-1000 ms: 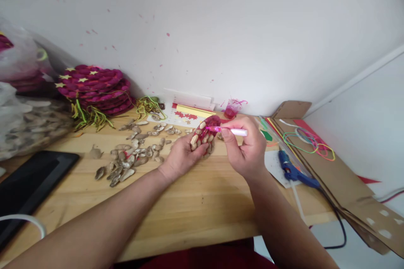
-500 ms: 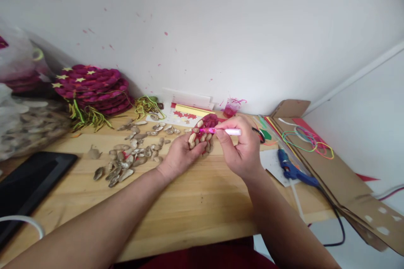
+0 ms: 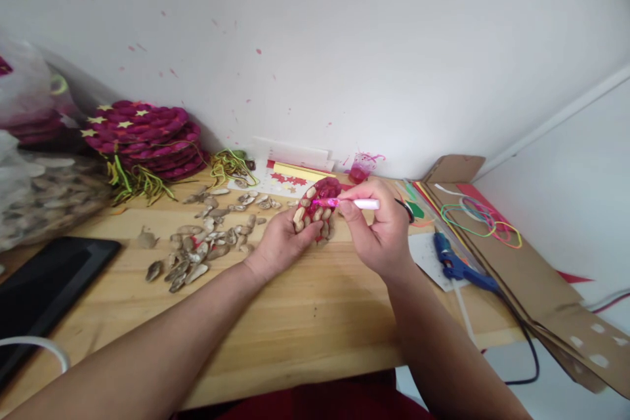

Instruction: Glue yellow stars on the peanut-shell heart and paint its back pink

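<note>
A round piece covered with peanut shells (image 3: 327, 189), partly painted magenta and partly bare tan, is held up over the table by my left hand (image 3: 284, 239), thumb across its lower edge. My right hand (image 3: 378, 226) pinches a white-handled brush (image 3: 363, 204) lying nearly level. Its magenta-stained tip meets the shells near the middle of the piece. Just behind, against the wall, stands a small clear cup (image 3: 361, 169) with magenta paint. Loose peanut shells (image 3: 197, 254) are scattered left of my left hand.
At the left are a stack of magenta shell discs (image 3: 147, 138), a bag of peanut shells (image 3: 54, 193) and a black tablet (image 3: 49, 289). A blue glue gun (image 3: 460, 268) with its cable and cardboard (image 3: 531, 275) lie at the right. Yellow-green string (image 3: 231, 168) lies near the wall.
My right hand and the brush have shifted very slightly to the right. The left hand and the shell piece look almost the same.
</note>
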`<state>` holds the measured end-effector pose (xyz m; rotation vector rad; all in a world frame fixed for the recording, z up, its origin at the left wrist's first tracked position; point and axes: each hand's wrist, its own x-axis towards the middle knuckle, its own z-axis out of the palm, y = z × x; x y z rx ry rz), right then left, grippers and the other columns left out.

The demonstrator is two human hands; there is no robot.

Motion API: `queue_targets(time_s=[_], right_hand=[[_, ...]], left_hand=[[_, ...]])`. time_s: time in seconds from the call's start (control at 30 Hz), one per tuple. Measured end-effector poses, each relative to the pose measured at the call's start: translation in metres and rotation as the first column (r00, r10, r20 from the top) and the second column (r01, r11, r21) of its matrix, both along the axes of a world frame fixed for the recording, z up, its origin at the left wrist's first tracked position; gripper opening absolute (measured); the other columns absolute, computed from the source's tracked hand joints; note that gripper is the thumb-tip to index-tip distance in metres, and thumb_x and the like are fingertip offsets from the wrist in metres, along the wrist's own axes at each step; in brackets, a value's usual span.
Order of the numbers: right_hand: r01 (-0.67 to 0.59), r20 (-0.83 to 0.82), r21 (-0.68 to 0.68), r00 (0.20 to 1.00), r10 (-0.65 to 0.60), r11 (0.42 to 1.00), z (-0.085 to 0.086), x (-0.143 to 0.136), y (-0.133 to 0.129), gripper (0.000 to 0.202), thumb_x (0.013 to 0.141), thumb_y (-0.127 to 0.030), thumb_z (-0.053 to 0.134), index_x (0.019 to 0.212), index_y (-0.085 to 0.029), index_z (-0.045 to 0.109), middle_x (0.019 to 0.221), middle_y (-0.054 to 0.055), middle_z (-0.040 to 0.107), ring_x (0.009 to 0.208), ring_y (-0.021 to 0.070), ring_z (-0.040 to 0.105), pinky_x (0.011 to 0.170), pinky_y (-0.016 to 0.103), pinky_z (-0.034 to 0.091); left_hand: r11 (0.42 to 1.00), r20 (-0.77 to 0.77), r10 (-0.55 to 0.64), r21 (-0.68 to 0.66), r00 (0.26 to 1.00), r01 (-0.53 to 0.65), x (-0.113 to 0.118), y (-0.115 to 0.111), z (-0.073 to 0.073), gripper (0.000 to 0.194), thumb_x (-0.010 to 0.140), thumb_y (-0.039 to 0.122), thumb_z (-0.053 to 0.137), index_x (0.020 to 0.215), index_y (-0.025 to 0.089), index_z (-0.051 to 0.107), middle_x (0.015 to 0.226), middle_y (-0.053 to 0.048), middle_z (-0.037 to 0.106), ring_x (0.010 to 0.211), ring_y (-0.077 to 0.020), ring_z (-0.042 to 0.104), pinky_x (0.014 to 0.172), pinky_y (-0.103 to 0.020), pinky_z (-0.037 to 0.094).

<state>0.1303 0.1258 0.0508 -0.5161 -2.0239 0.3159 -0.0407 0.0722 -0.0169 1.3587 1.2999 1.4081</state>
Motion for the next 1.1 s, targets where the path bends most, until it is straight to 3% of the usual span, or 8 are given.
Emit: queue_targets(time_s=[0.4,0.83,1.1], right_hand=[[0.004,-0.004,0.010,1.000,-0.004,1.000,-0.002,0.002,0.005,0.005,0.099,-0.020,0.067,0.096,-0.025,0.067,0.088,0.000,0.073,0.084,0.0186,0.066,0.081,0.037,0.049],[0.050,-0.060,-0.045,0.997,-0.053,0.998,-0.007,0.003,0.009,0.002,0.100,-0.024,0.067,0.099,-0.025,0.068,0.092,0.001,0.073,0.086,0.0198,0.067,0.082,0.038,0.049],[0.051,-0.077,-0.070,0.995,-0.057,0.996,-0.009,0.005,0.011,0.002,0.100,-0.025,0.067,0.099,-0.025,0.068,0.092,0.002,0.073,0.087,0.0196,0.066,0.082,0.038,0.049]], left_hand=[[1.000,0.023,-0.015,0.003,1.000,0.015,0.001,-0.001,0.001,0.018,0.087,0.037,0.067,0.084,0.019,0.067,0.075,-0.001,0.074,0.068,-0.0167,0.066,0.071,-0.028,0.055],[1.000,0.052,-0.016,0.018,0.999,0.016,0.000,0.001,-0.006,0.021,0.087,0.038,0.070,0.093,0.018,0.073,0.087,-0.004,0.078,0.080,-0.0200,0.069,0.081,-0.032,0.056],[0.999,0.057,-0.036,0.018,0.998,0.035,-0.001,0.001,-0.010,0.021,0.089,0.039,0.069,0.091,0.017,0.071,0.082,-0.003,0.076,0.076,-0.0190,0.066,0.077,-0.030,0.055]])
